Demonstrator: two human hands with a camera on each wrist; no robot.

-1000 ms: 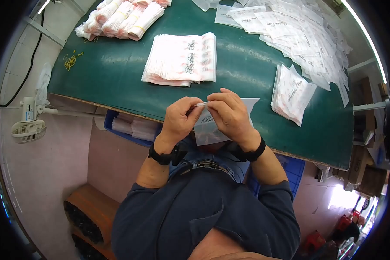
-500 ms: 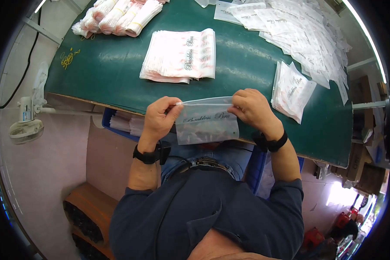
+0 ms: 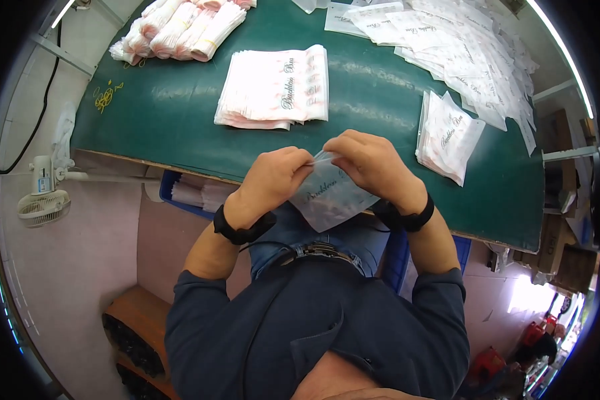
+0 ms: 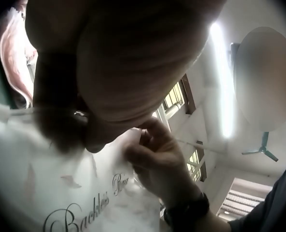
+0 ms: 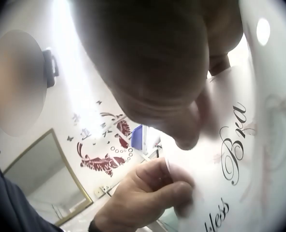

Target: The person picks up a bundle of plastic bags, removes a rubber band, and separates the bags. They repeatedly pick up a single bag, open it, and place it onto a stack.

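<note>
A frosted, translucent zip bag (image 3: 333, 200) printed "Backless Bra" hangs tilted over the table's front edge, between both hands. My left hand (image 3: 270, 177) pinches its top edge between thumb and fingers. Close beside it, my right hand (image 3: 377, 160) pinches the same edge farther along, the fingertips of both hands near each other. From the left wrist, the bag's lettering (image 4: 92, 208) shows below the dark, near left hand. In the right wrist view the left thumb (image 5: 174, 193) lies against the bag's face.
On the green table (image 3: 167, 127) lies a stack of printed bags (image 3: 267, 90), with a smaller pile (image 3: 447, 137) to the right. Loose bags (image 3: 453, 53) spread at the back right; banded bundles (image 3: 187, 30) lie back left, near yellow rubber bands (image 3: 107, 95). Blue crates (image 3: 170, 190) stand below.
The hands went from close together to spread along the bag's top edge, then came back together. The bag hung flat and wide half a second ago and now tilts.
</note>
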